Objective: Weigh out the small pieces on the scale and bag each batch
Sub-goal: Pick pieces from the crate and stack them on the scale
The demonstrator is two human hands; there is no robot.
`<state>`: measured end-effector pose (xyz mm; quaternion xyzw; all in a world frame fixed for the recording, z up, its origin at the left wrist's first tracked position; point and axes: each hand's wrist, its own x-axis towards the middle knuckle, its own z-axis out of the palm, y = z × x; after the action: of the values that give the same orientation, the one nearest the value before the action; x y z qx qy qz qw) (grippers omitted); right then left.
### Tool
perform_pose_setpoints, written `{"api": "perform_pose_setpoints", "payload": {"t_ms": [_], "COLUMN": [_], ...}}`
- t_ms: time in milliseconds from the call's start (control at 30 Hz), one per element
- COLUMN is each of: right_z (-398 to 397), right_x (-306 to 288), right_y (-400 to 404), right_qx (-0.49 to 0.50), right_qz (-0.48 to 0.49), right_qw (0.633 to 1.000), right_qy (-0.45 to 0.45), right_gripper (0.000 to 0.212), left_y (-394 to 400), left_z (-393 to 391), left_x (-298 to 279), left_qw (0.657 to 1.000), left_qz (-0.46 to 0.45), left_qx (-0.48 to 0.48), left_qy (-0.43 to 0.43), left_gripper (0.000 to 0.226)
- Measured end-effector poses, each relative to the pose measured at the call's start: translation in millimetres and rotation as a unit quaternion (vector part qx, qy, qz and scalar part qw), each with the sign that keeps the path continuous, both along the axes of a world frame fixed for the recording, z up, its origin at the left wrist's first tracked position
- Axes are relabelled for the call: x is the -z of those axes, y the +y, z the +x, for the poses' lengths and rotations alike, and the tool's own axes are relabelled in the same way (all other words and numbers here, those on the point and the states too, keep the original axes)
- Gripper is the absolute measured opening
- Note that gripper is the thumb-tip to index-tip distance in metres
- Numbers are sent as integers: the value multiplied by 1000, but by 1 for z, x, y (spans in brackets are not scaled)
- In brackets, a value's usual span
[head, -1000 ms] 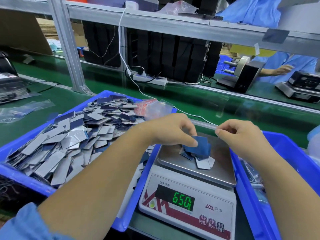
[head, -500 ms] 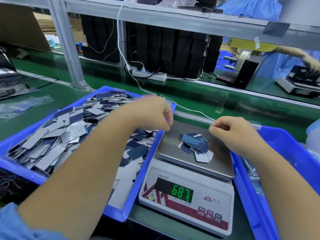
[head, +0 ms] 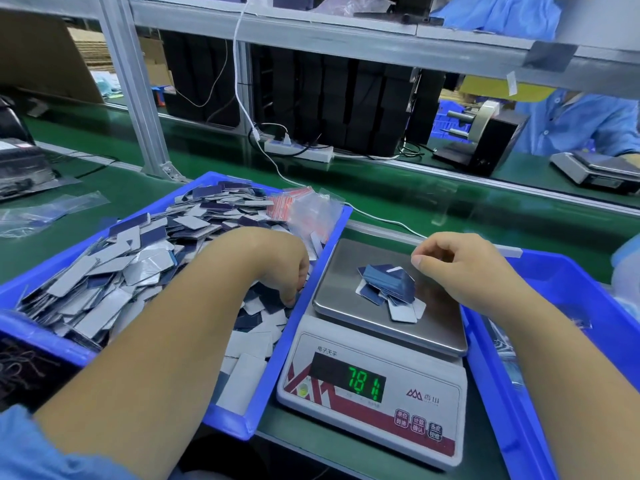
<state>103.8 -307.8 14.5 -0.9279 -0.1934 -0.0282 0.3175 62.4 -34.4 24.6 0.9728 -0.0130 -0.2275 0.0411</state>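
A digital scale [head: 372, 386] stands between two blue trays and its display reads 781. A small heap of blue and silver pieces [head: 389, 287] lies on its steel pan [head: 341, 292]. The left tray [head: 273, 375] is piled with many more of these pieces [head: 114, 268]. My left hand [head: 277, 268] reaches down into that tray beside its right wall, fingers curled onto pieces there. My right hand [head: 460, 268] hovers over the pan's right side, fingers curled with the thumb against the forefinger and nothing visible in it.
A stack of clear zip bags with red strips [head: 306, 209] lies at the left tray's far corner. The right blue tray [head: 519, 427] holds bagged items. Behind are a power strip [head: 298, 152] with a white cable, a metal frame post [head: 138, 109], and another worker [head: 581, 123] across the belt.
My left hand let go of blue pieces on the scale pan and moved back left and down into the tray. The reading rose from 650 through 687 to 781. My right hand hardly moved.
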Motion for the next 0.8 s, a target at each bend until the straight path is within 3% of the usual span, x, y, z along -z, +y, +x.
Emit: {"api": "perform_pose_setpoints", "payload": {"t_ms": [167,333,533,600,700,800], "right_z": [-1,-1,-3,-5,-5,-6], "right_x": [0,-1,-2,-3,-4,-6], "right_y": [1,2,2,2,1,0], "right_qx": [-4,-1,-3,-14,-16,-18], "right_qz": [-2,-5,-6,-21,-42,-37], "right_qw": [1000,1000,1000,999,998,996], "right_qy": [4,7,22,36,44,82], "right_gripper": [15,16,13,10,13,30], "left_y": [8,14,9,5,-17,-47], "left_z": [0,4,1,2,5,7], "left_x": [2,-3,-3,-6,-16,-23], "left_qw": [997,985,990,984,966,957], "left_qz": [-65,-110,-88,-106,-171,-231], "left_qx": [-31,-62,-66,-72,-22,58], "left_qy": [-19,-121,-90,-124,-193,-166], "left_gripper": [18,10,3,7,9,33]}}
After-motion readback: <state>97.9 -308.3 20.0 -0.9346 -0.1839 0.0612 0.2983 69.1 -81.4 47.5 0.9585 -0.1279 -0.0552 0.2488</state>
